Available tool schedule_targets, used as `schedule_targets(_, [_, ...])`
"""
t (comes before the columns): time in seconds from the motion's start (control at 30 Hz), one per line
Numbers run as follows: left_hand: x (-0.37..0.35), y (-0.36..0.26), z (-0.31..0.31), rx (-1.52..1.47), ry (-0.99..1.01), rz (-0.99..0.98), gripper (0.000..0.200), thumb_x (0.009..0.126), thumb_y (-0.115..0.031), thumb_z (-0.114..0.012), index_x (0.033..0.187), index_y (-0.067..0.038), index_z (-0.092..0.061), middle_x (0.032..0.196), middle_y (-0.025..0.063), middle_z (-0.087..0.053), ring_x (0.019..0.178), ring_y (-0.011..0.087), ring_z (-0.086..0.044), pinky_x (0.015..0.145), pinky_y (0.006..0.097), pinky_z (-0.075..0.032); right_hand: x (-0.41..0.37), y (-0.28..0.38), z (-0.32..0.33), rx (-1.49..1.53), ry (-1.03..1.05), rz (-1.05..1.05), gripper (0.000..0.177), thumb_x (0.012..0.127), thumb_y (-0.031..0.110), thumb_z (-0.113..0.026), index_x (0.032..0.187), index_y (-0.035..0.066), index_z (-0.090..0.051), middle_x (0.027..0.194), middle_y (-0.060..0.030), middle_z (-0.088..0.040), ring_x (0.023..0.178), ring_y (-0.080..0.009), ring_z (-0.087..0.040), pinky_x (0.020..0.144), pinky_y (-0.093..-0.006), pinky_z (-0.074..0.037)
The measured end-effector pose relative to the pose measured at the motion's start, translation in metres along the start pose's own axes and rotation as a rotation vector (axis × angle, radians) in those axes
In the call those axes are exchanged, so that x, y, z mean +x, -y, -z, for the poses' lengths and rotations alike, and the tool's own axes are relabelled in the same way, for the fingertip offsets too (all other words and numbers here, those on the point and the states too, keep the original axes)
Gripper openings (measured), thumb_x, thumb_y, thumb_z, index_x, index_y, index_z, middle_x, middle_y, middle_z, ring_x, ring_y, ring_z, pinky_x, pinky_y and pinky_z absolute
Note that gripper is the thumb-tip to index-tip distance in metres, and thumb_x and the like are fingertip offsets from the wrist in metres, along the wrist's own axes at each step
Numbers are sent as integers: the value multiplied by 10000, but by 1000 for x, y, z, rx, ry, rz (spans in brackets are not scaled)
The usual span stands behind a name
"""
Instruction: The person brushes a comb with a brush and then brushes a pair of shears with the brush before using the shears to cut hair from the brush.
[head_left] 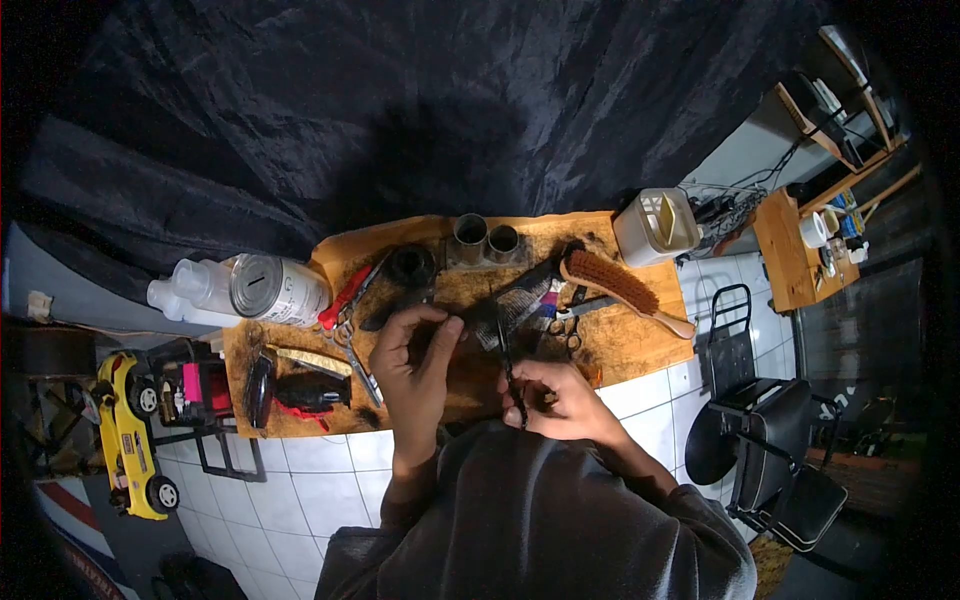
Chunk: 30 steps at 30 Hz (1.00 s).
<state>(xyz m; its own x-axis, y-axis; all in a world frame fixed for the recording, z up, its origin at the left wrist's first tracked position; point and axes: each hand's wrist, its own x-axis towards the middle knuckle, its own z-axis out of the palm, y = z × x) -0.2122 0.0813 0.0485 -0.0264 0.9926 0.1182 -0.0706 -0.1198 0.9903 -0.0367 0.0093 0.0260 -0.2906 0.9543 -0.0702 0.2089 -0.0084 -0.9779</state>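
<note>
My right hand (pixel 560 400) is closed around a pair of dark scissors (pixel 505 350), whose slim blades point away from me over the bench. To its left, my left hand (pixel 418 365) is raised with thumb and fingertips pinched together. A small dark patch shows at those fingertips, but I cannot make out what it is. Just beyond both hands lies a greyish flat brush or comb (pixel 522 306) with a dark handle. Another pair of scissors (pixel 570 335) rests to the right of it. A wooden brush with brown bristles (pixel 620 285) lies farther right.
Dark hair clippings litter the wooden bench (pixel 655 345). At left stand a large tin (pixel 278 290), a red-handled tool (pixel 347 297) and black clippers (pixel 260 388). Two metal cups (pixel 469 232) and a white container (pixel 655 228) line the back. A black chair (pixel 775 440) stands right.
</note>
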Motion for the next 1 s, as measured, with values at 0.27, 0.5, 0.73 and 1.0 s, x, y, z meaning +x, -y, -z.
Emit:
schedule_targets(0.27, [1,-1,0,74,35,-9,99,838,11,-696,906,13,-624,869,54,-629,805,112,-620,719,221,-472,2,6,-4,48,-82,-15,144,784,35,-658,908,11,-589,724,-40,-548,634,-77,-500,565,-234,-405])
schedule_targets(0.5, [3,-1,2,115,-4,-14,121,859,-19,-682,970,21,-655,924,64,-659,830,107,-613,744,216,-468,2,-11,-5,-37,-135,90,265,821,169,-733,940,-26,-598,694,-91,-567,601,-121,-556,505,-292,-442])
schedule_targets(0.73, [6,7,4,138,27,-101,130,857,-13,-676,976,39,-669,985,83,-663,861,128,-615,793,233,-471,2,3,1,-1,10,-14,161,781,60,-648,915,-2,-585,755,-42,-585,704,-89,-550,632,-253,-444])
schedule_targets(1.0, [1,-3,-2,150,89,-33,118,840,-14,-701,951,19,-684,921,60,-676,861,109,-620,784,222,-473,3,0,-3,-39,-72,11,167,769,52,-666,911,7,-591,716,-33,-545,652,-86,-504,594,-259,-419])
